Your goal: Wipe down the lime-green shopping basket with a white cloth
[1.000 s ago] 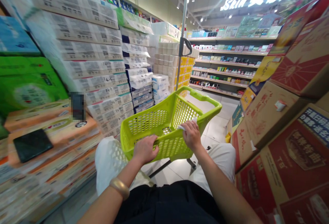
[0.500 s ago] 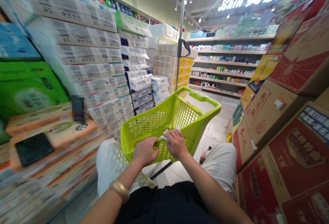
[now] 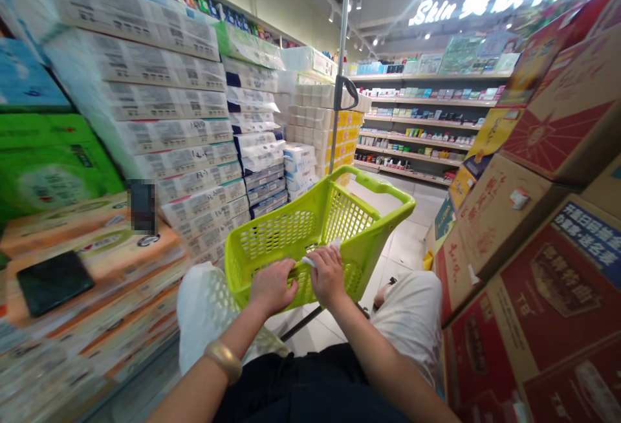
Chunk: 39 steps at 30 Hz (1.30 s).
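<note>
A lime-green plastic shopping basket (image 3: pixel 359 229) stands in front of me between my knees. My left hand (image 3: pixel 272 286) grips the basket's near rim, fingers curled over the edge. Right beside it, my right hand (image 3: pixel 326 275) presses a white wipe (image 3: pixel 310 260) against the same rim, fingers closed on it. A tall metal pull handle (image 3: pixel 341 67) rises from the basket's far side. A gold bangle (image 3: pixel 224 359) sits on my left wrist.
Stacked packs of tissue and toilet paper (image 3: pixel 169 125) fill the left side, with a black phone (image 3: pixel 53 282) lying on orange packs. Red and brown cartons (image 3: pixel 543 216) are piled on the right. Shelves of skincare goods (image 3: pixel 417 132) stand across the tiled aisle ahead.
My right hand slid left along the basket's near rim with the wipe, ending next to my left hand. The left hand stayed on the rim.
</note>
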{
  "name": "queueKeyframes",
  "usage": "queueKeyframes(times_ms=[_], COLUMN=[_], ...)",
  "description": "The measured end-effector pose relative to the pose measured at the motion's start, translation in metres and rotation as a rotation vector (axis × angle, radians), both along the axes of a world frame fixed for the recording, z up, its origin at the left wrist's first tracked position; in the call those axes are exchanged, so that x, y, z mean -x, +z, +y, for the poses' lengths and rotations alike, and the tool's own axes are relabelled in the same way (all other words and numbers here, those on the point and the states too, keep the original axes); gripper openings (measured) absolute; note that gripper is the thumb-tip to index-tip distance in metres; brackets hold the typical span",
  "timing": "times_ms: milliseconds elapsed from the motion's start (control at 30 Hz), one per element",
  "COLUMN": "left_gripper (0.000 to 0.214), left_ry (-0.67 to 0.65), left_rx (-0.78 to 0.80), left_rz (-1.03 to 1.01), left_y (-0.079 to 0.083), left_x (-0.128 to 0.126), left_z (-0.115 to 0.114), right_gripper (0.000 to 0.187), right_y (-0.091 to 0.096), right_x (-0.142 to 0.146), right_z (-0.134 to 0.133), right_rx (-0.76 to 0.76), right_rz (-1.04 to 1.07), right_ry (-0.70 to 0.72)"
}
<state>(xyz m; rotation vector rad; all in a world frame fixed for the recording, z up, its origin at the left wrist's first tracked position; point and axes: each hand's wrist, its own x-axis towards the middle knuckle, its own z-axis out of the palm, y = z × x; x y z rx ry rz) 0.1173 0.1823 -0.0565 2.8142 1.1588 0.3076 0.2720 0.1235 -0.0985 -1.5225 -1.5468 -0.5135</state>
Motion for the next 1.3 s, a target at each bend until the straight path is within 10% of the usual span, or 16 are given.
queueKeyframes(times_ms=[367, 700, 1033, 1300], left_gripper=[0.03, 0.031, 0.03, 0.031], left_ry=[0.002, 0.003, 0.003, -0.007], left_rx=[-0.017, -0.006, -0.002, 0.013], left_rz=[-0.001, 0.006, -0.023, -0.014], left_y=[0.0, 0.001, -0.001, 0.002], left_x=[0.002, 0.003, 0.004, 0.001], left_z=[0.0, -0.001, -0.001, 0.0], right_gripper=[0.027, 0.036, 0.032, 0.028], right_y=[0.022, -0.004, 0.001, -0.026], right_x=[-0.088, -0.003, -0.098, -0.018], right_z=[-0.022, -0.006, -0.032, -0.011], right_rx=[-0.072, 0.003, -0.383, -0.193], right_rz=[-0.079, -0.019, 0.146, 0.043], right_ry=[-0.166, 0.079, -0.231, 0.072])
